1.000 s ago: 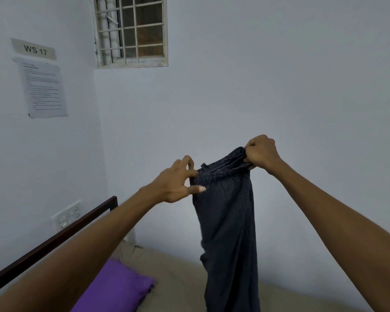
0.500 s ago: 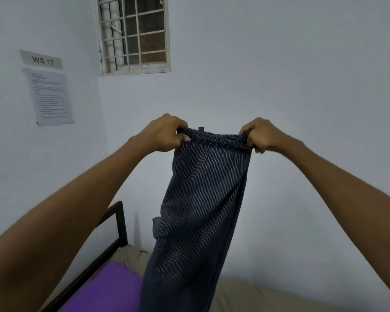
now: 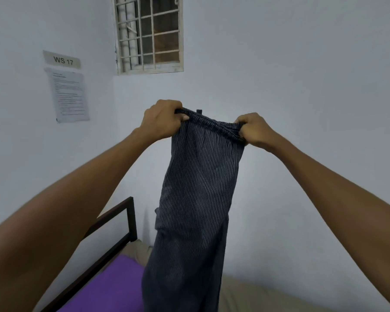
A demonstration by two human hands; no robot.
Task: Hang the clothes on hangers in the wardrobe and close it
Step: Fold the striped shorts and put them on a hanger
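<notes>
While both arms were stretched forward and up, a pair of dark pinstriped trousers (image 3: 198, 188) was held by its elastic waistband in front of a pale wall (image 3: 291, 86). The left end of the waistband was gripped by the left hand (image 3: 161, 120), whose fingers were curled over the band with the thumb pressed against the cloth. The right end was pinched in the right hand (image 3: 253, 129), its fingers closed tightly round bunched fabric. Between the two hands the waistband was drawn fairly taut and sloped slightly down toward the right. From there the trousers were hung straight down, and their lower part was cut off by the bottom edge of the view, above a bed.

Below, a purple pillow (image 3: 113, 287) was seen lying on a beige mattress (image 3: 268, 296), beside a dark metal bed frame (image 3: 113, 226). High on the wall a barred window (image 3: 149, 34) was set near the corner. On the left wall a sign (image 3: 62, 60) marked "WS 17" was fixed just above a printed sheet of paper (image 3: 69, 95), whose small text could not be read.
</notes>
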